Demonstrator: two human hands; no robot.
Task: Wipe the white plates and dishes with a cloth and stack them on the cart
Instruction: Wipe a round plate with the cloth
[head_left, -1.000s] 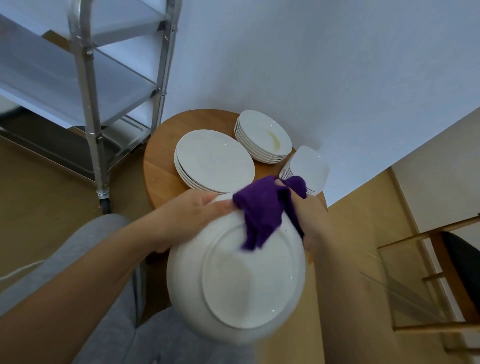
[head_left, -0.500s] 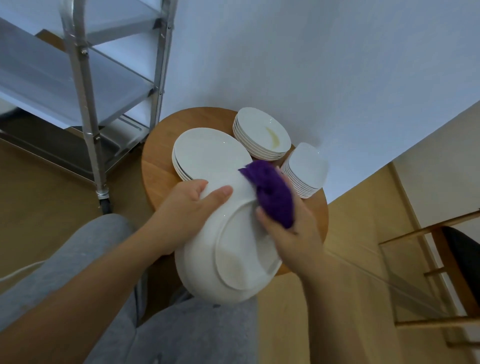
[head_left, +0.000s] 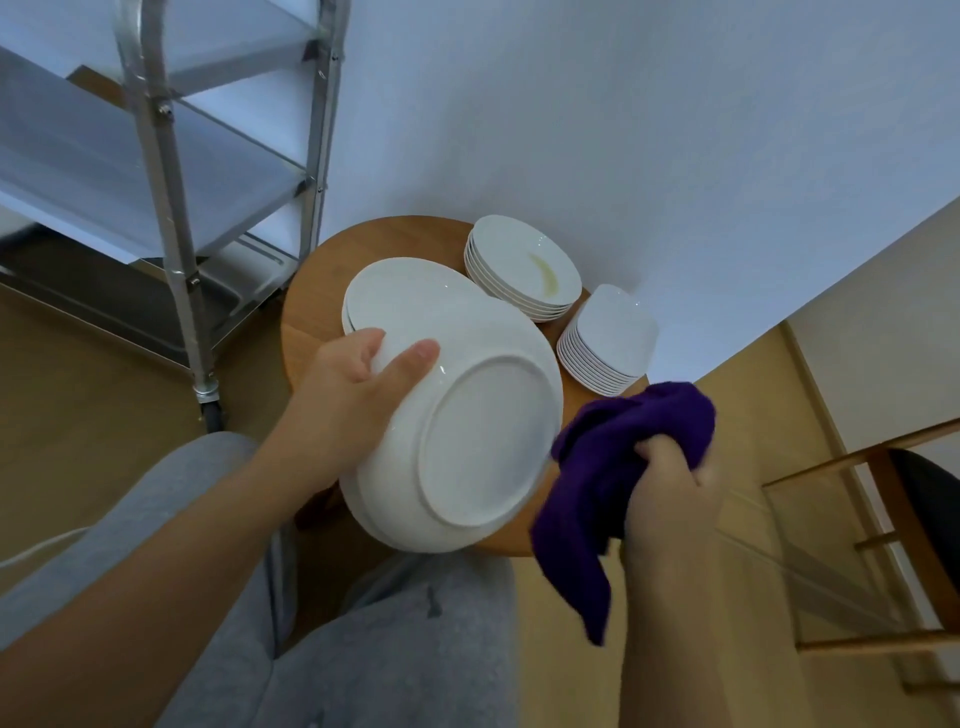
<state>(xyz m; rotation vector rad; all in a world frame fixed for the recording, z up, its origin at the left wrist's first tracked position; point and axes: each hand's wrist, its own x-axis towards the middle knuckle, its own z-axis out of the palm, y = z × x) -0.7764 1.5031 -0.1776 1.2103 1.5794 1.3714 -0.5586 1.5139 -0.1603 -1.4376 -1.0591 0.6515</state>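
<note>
The left hand (head_left: 353, 395) grips a plate (head_left: 467, 431) by its rim, underside up, above the surface (head_left: 311, 291), hiding part of a stack (head_left: 384, 291). The right hand (head_left: 670, 488) clutches the cloth (head_left: 623, 457), fingers buried.

Held plate (head_left: 467, 415) hides large plate stack (head_left: 395, 296).

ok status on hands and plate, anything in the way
Left hand grips plate, underside up. Right hand holds cloth, off the plate. Cart shelves bare where visible.
</note>
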